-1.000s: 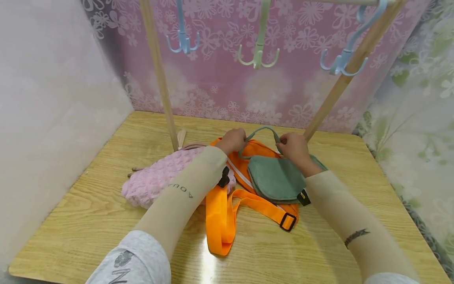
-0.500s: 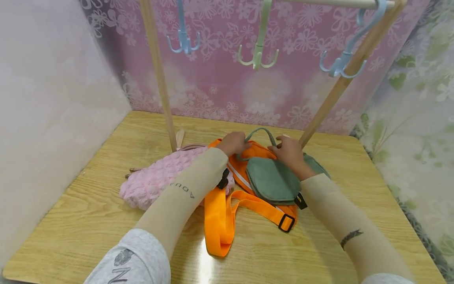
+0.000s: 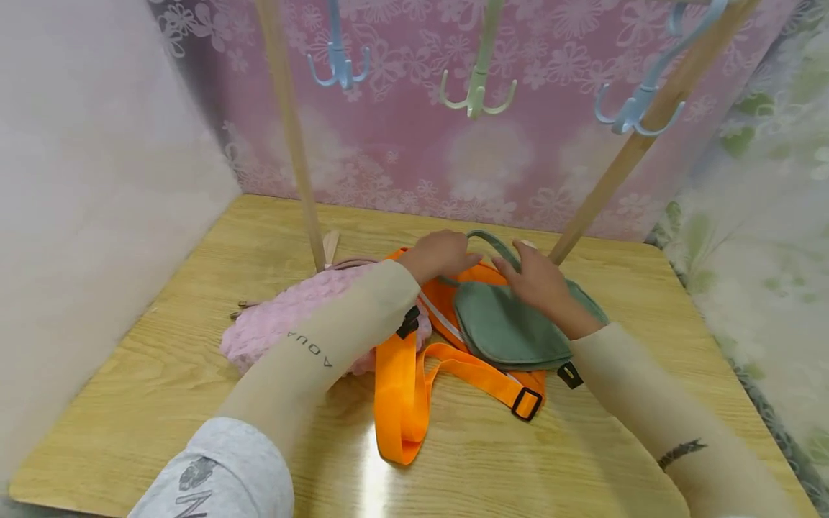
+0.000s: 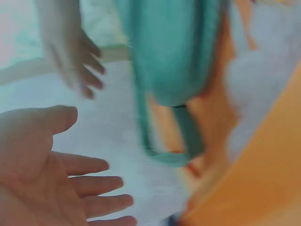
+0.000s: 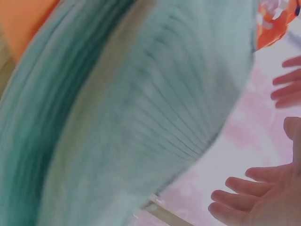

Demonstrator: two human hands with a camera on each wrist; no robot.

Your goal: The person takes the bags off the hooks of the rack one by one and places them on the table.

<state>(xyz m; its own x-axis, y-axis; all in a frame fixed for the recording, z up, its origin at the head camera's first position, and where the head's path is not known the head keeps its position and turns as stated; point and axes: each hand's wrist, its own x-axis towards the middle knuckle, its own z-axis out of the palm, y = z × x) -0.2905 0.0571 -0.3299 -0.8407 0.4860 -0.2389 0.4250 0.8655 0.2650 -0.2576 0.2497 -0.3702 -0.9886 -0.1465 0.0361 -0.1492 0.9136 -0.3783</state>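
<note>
A green waist bag (image 3: 505, 324) lies on top of an orange bag (image 3: 447, 295), its green strap (image 3: 495, 244) looped up behind it. At the loop's left side is my left hand (image 3: 447, 255), its fingers straight and nothing between them in the left wrist view. My right hand (image 3: 537, 284) hovers over the back of the green bag; in the right wrist view its fingers (image 5: 240, 186) are spread and hold nothing. Left of the orange bag sits a fluffy pink bag (image 3: 304, 316), partly hidden under my left forearm.
An orange webbing strap (image 3: 401, 403) with a black buckle (image 3: 527, 404) trails toward the front of the wooden table (image 3: 194, 403). Behind the bags stands a wooden rack (image 3: 291, 137), hung with a blue hook (image 3: 340, 65), a green hook (image 3: 476, 93) and another blue hook (image 3: 637, 108).
Both hands held the green strap a second ago; they have let go and their fingers have straightened. The left hand has shifted slightly right. The bags stay nearly where they were.
</note>
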